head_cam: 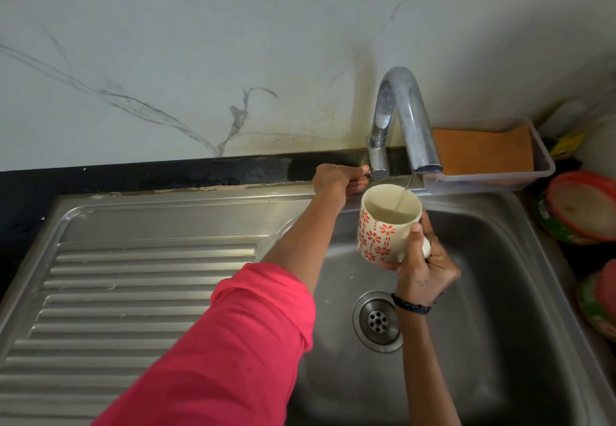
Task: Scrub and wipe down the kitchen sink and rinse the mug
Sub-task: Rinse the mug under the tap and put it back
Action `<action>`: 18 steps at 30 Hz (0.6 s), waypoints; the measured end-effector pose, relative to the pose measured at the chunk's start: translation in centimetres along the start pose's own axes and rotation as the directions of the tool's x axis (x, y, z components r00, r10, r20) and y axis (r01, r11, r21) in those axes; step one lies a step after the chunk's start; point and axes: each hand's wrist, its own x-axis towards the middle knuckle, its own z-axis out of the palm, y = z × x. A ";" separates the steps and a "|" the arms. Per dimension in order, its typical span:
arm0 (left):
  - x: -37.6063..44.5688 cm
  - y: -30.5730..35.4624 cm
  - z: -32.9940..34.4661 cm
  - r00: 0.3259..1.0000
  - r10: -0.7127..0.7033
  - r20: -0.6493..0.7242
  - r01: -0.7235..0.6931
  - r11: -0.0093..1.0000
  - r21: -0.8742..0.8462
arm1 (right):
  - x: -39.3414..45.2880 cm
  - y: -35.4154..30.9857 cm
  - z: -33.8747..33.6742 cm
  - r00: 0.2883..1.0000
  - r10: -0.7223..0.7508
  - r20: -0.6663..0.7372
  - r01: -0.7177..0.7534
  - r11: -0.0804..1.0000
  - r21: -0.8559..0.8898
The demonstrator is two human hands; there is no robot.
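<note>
A: What could go wrong here?

B: The mug (388,222) is gripped by the right hand (421,265) above the sink (483,292), under a thin stream from the faucet (405,122). If the flow were opened too far by the left hand (336,180), which is clasped on the lever at the faucet's base, water could be splashed out, or the wet mug could be let slip.

A: And what is found nearby?

B: A clear tray (543,165) with an orange sponge (483,152) is set just beside the spout; coloured bowls (580,208) are crowded along the tabletop's right edge.
</note>
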 end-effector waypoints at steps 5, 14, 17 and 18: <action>-0.4 -0.3 -0.3 1.000 0.000 0.031 -0.001 1.000 0.028 | 0.0 0.1 -0.1 0.999 0.033 -0.018 -0.033 0.999 -0.012; -0.5 -0.8 -0.4 0.999 0.027 0.037 -0.026 0.999 -0.040 | -0.2 -0.1 -0.1 0.999 0.040 0.014 -0.040 0.999 -0.018; -0.6 -0.7 -0.6 0.999 0.043 0.022 -0.043 0.999 -0.012 | -0.2 0.2 0.0 0.997 0.066 0.028 -0.066 0.998 -0.005; -0.6 -0.7 -0.6 0.999 0.048 0.024 -0.048 0.999 -0.002 | -0.3 0.3 -0.1 0.997 0.077 0.028 -0.077 0.997 -0.009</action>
